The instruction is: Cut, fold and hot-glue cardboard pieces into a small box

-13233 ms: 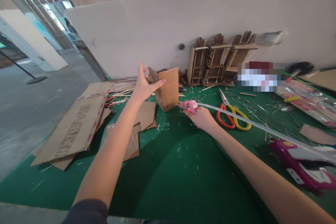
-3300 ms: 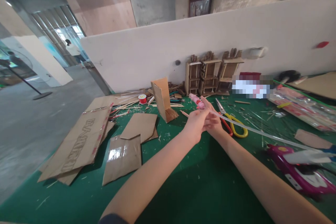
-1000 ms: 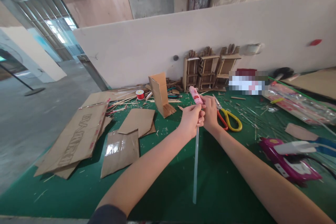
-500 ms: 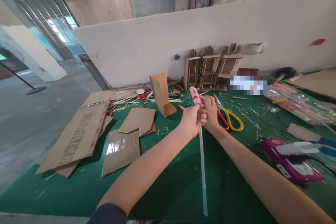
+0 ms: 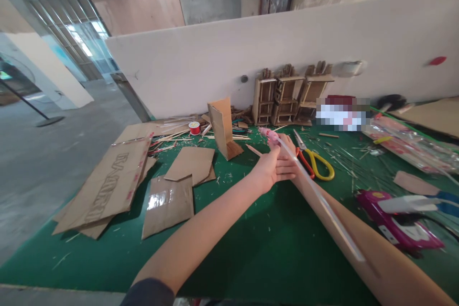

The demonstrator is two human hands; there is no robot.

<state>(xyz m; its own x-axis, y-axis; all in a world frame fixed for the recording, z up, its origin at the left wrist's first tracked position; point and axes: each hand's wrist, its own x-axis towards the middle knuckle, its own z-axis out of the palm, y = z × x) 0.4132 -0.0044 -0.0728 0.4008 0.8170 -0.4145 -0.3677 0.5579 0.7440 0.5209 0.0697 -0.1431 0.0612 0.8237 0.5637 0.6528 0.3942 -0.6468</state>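
My right hand (image 5: pixel 288 142) is closed round a small pink glue gun (image 5: pixel 268 134), partly hidden behind my left hand and the stick. A long translucent glue stick (image 5: pixel 322 201) sticks out of the gun's rear and slants down over my right forearm. My left hand (image 5: pixel 268 169) is beside the stick with its fingers stretched out under it and its thumb near the gun; whether the thumb touches the stick I cannot tell. Just right of my hands lie scissors (image 5: pixel 321 165) with yellow and orange handles. A folded cardboard piece (image 5: pixel 220 126) stands to the left.
Cardboard sheets (image 5: pixel 107 181) and smaller cardboard pieces (image 5: pixel 168 205) lie on the green table (image 5: pixel 229 248). A red thread spool (image 5: pixel 194 128) and thin sticks are behind them. Three small cardboard structures (image 5: pixel 264 100) lean by the white partition (image 5: pixel 201 67). A magenta power strip (image 5: pixel 398 229) sits at right.
The glue stick has swung from hanging nearly straight down to slanting right. The gun has tipped leftward, and my left hand's fingers have opened out from a closed grip.
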